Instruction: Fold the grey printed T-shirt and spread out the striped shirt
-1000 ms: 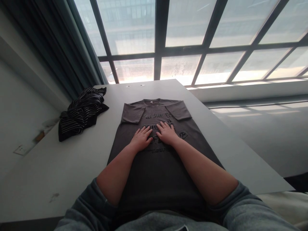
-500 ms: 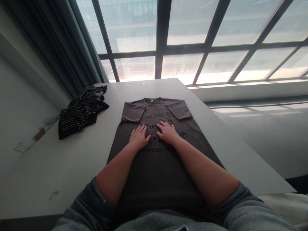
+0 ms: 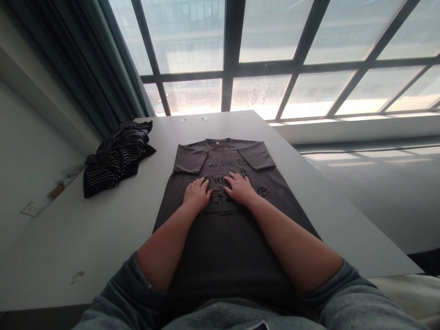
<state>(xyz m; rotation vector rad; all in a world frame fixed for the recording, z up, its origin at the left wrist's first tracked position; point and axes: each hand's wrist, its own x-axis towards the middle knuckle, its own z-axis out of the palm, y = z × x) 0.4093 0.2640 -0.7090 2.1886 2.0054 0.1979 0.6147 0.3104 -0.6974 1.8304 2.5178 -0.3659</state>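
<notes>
A dark grey T-shirt (image 3: 233, 247) with black lettering lies flat on the white table, its collar toward the window and both short sleeves folded inward over the chest. My left hand (image 3: 197, 196) lies open on the left part of the print, fingers pointing away from me. Over the middle of the print rests my right hand (image 3: 240, 188), also open, with its fingers spread. Both palms touch the cloth, and a small gap separates the two hands. Neither one grips the fabric. Part of the lettering is hidden under the hands.
A crumpled black garment with white stripes (image 3: 117, 158) lies at the table's left edge. The white table (image 3: 113, 247) ends at a slanting right edge. Beyond it are large windows (image 3: 261, 36), with a dark curtain (image 3: 72, 55) at the left.
My left hand has shifted slightly to the left, uncovering a little more of the lettering. The right hand and the T-shirt look unmoved.
</notes>
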